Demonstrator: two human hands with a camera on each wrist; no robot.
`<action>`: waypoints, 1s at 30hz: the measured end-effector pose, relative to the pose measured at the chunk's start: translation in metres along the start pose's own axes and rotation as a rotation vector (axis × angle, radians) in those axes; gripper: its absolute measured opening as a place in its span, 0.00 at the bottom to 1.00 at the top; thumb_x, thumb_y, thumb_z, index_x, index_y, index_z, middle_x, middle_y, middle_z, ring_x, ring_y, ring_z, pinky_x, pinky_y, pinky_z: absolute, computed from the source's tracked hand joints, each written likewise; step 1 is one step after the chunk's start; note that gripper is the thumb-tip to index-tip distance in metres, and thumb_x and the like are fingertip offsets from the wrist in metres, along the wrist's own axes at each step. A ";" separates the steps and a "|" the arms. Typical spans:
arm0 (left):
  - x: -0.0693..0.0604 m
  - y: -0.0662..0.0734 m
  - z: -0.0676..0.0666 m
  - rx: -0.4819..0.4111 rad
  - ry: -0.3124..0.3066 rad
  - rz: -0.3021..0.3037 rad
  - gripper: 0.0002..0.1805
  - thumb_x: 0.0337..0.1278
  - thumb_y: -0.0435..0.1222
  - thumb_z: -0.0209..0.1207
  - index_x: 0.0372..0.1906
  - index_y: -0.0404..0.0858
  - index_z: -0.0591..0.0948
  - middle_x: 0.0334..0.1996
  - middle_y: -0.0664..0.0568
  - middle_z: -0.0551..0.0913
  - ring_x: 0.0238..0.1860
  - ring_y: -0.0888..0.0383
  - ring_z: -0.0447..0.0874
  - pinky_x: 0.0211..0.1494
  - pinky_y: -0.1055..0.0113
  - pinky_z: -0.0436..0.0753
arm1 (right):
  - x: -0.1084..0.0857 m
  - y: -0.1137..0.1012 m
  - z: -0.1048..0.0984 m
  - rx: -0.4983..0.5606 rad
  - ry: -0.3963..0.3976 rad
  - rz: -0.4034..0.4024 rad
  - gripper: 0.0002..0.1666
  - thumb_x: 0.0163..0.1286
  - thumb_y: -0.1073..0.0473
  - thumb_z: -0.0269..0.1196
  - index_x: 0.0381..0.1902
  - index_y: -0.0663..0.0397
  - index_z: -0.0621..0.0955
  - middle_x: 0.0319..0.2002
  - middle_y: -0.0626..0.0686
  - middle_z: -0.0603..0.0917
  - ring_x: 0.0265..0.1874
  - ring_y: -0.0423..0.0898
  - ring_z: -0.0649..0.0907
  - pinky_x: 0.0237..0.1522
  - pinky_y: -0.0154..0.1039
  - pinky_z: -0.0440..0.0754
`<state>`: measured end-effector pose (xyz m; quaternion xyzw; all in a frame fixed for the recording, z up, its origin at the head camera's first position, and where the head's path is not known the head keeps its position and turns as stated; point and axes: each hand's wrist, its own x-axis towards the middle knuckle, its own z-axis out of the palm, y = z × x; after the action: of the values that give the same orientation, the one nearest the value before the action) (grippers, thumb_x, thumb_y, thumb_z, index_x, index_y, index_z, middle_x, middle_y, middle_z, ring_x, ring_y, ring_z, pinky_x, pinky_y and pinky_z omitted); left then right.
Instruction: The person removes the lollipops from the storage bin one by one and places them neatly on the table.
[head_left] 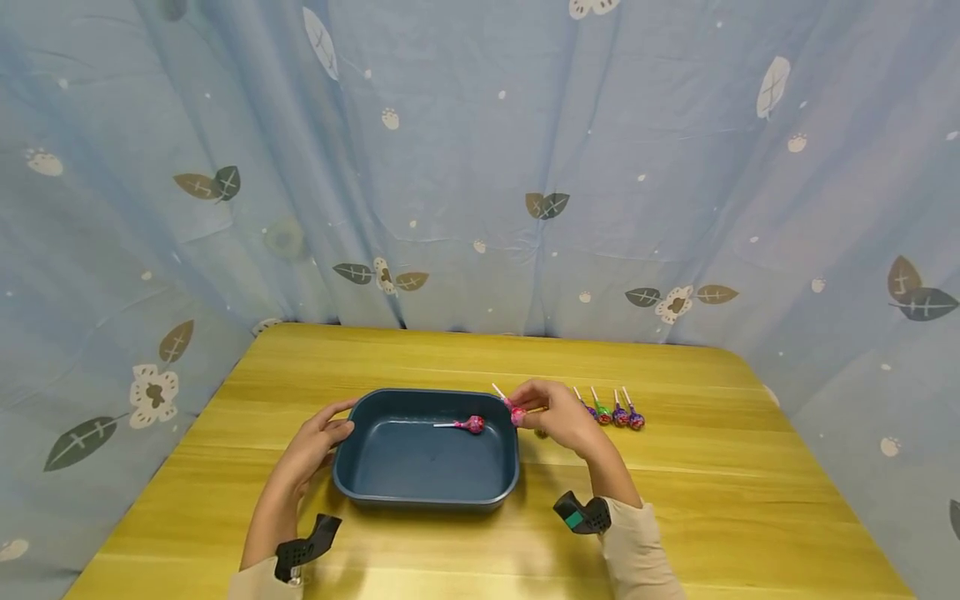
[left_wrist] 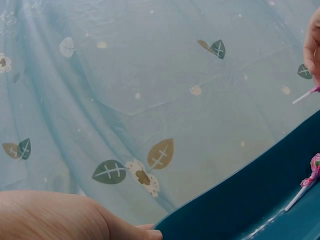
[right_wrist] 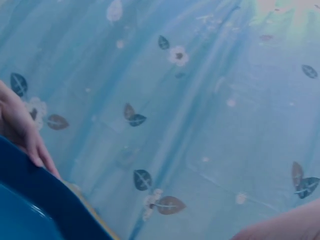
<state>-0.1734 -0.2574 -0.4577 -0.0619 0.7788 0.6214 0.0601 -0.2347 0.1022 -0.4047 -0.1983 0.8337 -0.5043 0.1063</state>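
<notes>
A dark blue plastic basin (head_left: pixel 426 502) stands on the table. My left hand (head_left: pixel 309 450) grips its left rim, thumb over the edge; in the left wrist view that thumb (left_wrist: pixel 145 233) shows at the rim. Inside the basin, toward the back right, lies a pink-wrapped lollipop (head_left: pixel 474 424) with its white stick pointing left. Over the right rim my right hand (head_left: pixel 558 414) pinches a second pink lollipop (head_left: pixel 517 416), its stick tilted up and to the left. In the right wrist view only the edge of my right hand (right_wrist: pixel 287 225) shows.
Right of my right hand, several lollipops lie in a row, among them a green one (head_left: pixel 604 416) and a purple one (head_left: pixel 637 421). Another lollipop (head_left: pixel 541 433) is mostly hidden under the hand. A patterned blue curtain (head_left: pixel 465 167) hangs behind the yellow wooden table (head_left: pixel 720 483).
</notes>
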 end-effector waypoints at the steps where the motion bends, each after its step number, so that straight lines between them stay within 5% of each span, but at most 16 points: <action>1: -0.001 0.000 0.000 -0.001 0.002 -0.001 0.26 0.74 0.34 0.46 0.73 0.37 0.60 0.64 0.30 0.67 0.61 0.36 0.71 0.55 0.47 0.75 | -0.001 0.001 -0.003 -0.002 0.010 0.000 0.14 0.63 0.70 0.65 0.47 0.64 0.81 0.42 0.58 0.84 0.40 0.50 0.82 0.34 0.49 0.80; 14: -0.001 0.000 -0.001 -0.011 0.003 0.011 0.26 0.74 0.33 0.45 0.73 0.37 0.60 0.65 0.29 0.66 0.59 0.37 0.72 0.54 0.49 0.77 | -0.009 0.010 -0.036 0.028 0.118 0.025 0.14 0.64 0.71 0.63 0.48 0.67 0.79 0.45 0.60 0.82 0.46 0.56 0.81 0.41 0.43 0.79; 30: 0.000 0.001 0.000 -0.002 0.002 -0.001 0.26 0.74 0.34 0.45 0.73 0.37 0.60 0.65 0.29 0.65 0.61 0.37 0.71 0.56 0.47 0.75 | -0.032 0.041 -0.085 0.089 0.291 0.118 0.22 0.68 0.74 0.56 0.60 0.74 0.70 0.55 0.71 0.75 0.52 0.63 0.78 0.52 0.53 0.77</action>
<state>-0.1731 -0.2571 -0.4570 -0.0630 0.7781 0.6222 0.0594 -0.2477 0.2010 -0.4017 -0.0689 0.8274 -0.5569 0.0226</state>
